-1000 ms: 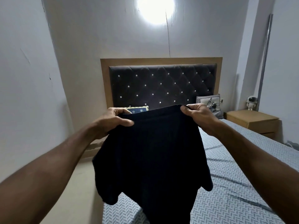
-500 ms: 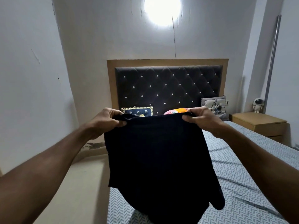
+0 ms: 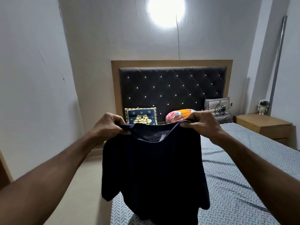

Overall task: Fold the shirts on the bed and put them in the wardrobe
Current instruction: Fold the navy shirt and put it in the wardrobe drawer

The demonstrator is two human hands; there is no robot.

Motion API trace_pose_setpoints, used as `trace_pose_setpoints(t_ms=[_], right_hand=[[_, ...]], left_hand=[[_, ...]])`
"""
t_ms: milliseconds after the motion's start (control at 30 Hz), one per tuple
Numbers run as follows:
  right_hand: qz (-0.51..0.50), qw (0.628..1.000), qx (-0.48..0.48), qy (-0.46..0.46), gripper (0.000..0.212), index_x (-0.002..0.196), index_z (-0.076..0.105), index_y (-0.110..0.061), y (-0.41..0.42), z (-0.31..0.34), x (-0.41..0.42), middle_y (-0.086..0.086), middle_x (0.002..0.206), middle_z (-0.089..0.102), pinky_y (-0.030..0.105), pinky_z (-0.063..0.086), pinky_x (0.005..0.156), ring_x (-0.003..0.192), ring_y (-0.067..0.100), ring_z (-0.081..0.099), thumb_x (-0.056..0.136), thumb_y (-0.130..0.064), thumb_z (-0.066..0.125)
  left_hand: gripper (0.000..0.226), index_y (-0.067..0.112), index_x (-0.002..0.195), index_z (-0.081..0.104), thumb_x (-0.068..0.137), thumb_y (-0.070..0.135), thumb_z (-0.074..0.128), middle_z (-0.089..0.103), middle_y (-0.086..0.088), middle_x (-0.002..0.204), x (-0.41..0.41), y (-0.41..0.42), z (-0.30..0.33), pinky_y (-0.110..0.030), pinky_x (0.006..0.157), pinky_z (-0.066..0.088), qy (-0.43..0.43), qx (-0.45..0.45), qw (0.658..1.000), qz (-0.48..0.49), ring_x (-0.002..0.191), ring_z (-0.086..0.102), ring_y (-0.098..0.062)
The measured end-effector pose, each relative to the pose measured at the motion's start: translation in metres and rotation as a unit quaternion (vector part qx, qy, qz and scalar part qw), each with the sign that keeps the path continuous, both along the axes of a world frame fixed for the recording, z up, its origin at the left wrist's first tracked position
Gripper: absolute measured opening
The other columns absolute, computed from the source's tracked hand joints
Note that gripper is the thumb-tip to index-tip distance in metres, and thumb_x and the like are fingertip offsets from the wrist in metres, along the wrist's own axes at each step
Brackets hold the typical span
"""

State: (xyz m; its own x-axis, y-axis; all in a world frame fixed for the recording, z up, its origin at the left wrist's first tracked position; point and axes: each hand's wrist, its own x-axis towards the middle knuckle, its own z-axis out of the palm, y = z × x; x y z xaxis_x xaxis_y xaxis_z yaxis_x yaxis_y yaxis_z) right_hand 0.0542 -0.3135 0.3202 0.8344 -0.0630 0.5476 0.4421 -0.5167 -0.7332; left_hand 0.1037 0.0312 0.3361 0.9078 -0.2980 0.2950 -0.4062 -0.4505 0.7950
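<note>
The dark navy shirt [image 3: 152, 172] is held up above the bed [image 3: 243, 184], hanging in front of its foot end. Its shoulders are gripped by the curled fingers of the left hand [image 3: 107, 127] and right hand [image 3: 203, 123].

The hanging dark navy short-sleeved shirt [image 3: 152, 176] runs off the bottom edge, so its hem is out of sight. It hides the near middle of the bed's grey herringbone-patterned sheet [image 3: 243, 168] and the lower edges of the navy and gold embroidered cushion [image 3: 140, 115] and the pink and orange floral bolster [image 3: 178, 115]. The left hand [image 3: 108, 125] and right hand [image 3: 203, 123] bury their fingertips in the shirt's shoulders. The small white astronaut figurine [image 3: 262, 106] is too small to make out in detail.
</note>
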Motion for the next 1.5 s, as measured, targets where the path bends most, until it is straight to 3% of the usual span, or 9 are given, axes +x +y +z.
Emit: trace_pose_setpoints(t_ms=[200, 367, 533, 667, 767, 933, 1100, 1267, 1500], right_hand=[[-0.026, 0.999, 0.033, 0.007, 0.017, 0.088, 0.080, -0.028, -0.001, -0.003, 0.016, -0.011, 0.085, 0.077, 0.024, 0.052, 0.077, 0.082, 0.003, 0.069, 0.090, -0.012, 0.073], [-0.054, 0.995, 0.064, 0.055, 0.017, 0.088, 0.077, -0.030, -0.002, -0.004, 0.021, -0.003, 0.097, 0.075, 0.035, 0.056, 0.092, 0.104, 0.021, 0.070, 0.096, -0.020, 0.066], [-0.262, 0.942, -0.169, 0.127, 0.030, 0.114, 0.075, -0.034, 0.024, -0.009, 0.024, 0.007, 0.108, 0.075, 0.031, 0.053, 0.083, 0.103, 0.027, 0.069, 0.091, -0.051, 0.066], [-0.088, 0.971, -0.028, 0.221, 0.047, 0.113, 0.073, -0.023, 0.069, -0.012, 0.022, 0.002, 0.070, 0.074, 0.020, 0.051, 0.049, 0.058, 0.014, 0.072, 0.097, -0.061, 0.052], [0.126, 0.923, 0.151, 0.332, 0.068, 0.118, 0.068, -0.018, 0.090, -0.007, 0.017, 0.019, 0.094, 0.075, 0.035, 0.059, 0.060, 0.082, 0.031, 0.076, 0.088, -0.075, 0.050], [0.156, 0.931, 0.117, 0.310, 0.038, 0.102, 0.074, -0.005, 0.086, -0.014, 0.024, 0.008, 0.087, 0.073, 0.031, 0.057, 0.062, 0.076, 0.019, 0.070, 0.081, -0.035, 0.083], [0.192, 0.950, 0.062, 0.238, 0.015, 0.108, 0.075, -0.015, 0.073, -0.013, 0.027, 0.008, 0.088, 0.072, 0.029, 0.055, 0.061, 0.076, 0.015, 0.070, 0.094, -0.016, 0.069], [0.283, 0.925, 0.033, 0.254, 0.031, 0.122, 0.068, -0.010, 0.037, 0.008, 0.018, 0.011, 0.108, 0.064, 0.024, 0.056, 0.082, 0.097, 0.016, 0.065, 0.098, 0.005, 0.055], [0.222, 0.938, -0.048, 0.262, 0.030, 0.113, 0.072, -0.017, -0.011, 0.032, -0.006, 0.006, 0.108, 0.069, 0.020, 0.057, 0.081, 0.089, 0.010, 0.066, 0.094, 0.004, 0.062]], left_hand=[[0.009, -0.001, 0.085, 0.069, 0.093, 0.004, 0.066, 0.064, -0.006, 0.071, -0.002, 0.008, -0.010, -0.024, 0.064, 0.050, 0.053, -0.053, 0.997, -0.032, 0.073, 0.060, -0.019], [0.030, 0.000, 0.103, 0.073, 0.104, 0.018, 0.050, 0.072, -0.013, 0.083, -0.003, 0.016, -0.014, -0.028, 0.060, 0.055, 0.146, -0.183, 0.972, -0.026, 0.082, 0.069, -0.027], [0.026, 0.004, 0.110, 0.072, 0.103, 0.016, 0.049, 0.070, -0.008, 0.086, -0.009, -0.014, -0.013, -0.028, 0.064, 0.053, 0.222, -0.230, 0.944, -0.077, 0.083, 0.066, -0.023], [0.019, 0.008, 0.101, 0.073, 0.100, 0.013, 0.055, 0.070, -0.009, 0.090, -0.013, -0.055, -0.017, -0.035, 0.061, 0.060, 0.219, -0.271, 0.933, -0.091, 0.078, 0.069, -0.021], [0.019, 0.003, 0.106, 0.074, 0.099, 0.015, 0.060, 0.074, -0.017, 0.098, -0.014, -0.078, -0.029, -0.048, 0.074, 0.062, 0.195, -0.227, 0.950, -0.093, 0.086, 0.074, -0.032], [0.019, 0.000, 0.108, 0.073, 0.091, -0.004, 0.065, 0.073, -0.023, 0.110, -0.018, -0.087, -0.053, -0.041, 0.088, 0.061, 0.164, -0.154, 0.963, -0.147, 0.103, 0.072, -0.035], [0.026, 0.003, 0.095, 0.074, 0.078, -0.014, 0.063, 0.069, -0.013, 0.077, -0.012, -0.089, -0.062, -0.031, 0.059, 0.055, 0.034, -0.241, 0.970, -0.022, 0.065, 0.064, -0.020], [0.077, 0.034, 0.135, 0.050, 0.071, -0.005, 0.063, 0.049, -0.003, 0.134, 0.015, -0.074, -0.074, -0.032, 0.085, 0.055, 0.118, -0.078, 0.981, -0.129, 0.117, 0.049, -0.018], [0.023, 0.008, 0.110, 0.074, 0.087, 0.005, 0.073, 0.071, -0.015, 0.110, 0.023, -0.084, -0.100, -0.043, 0.101, 0.053, 0.189, 0.031, 0.948, -0.254, 0.103, 0.066, -0.022]])
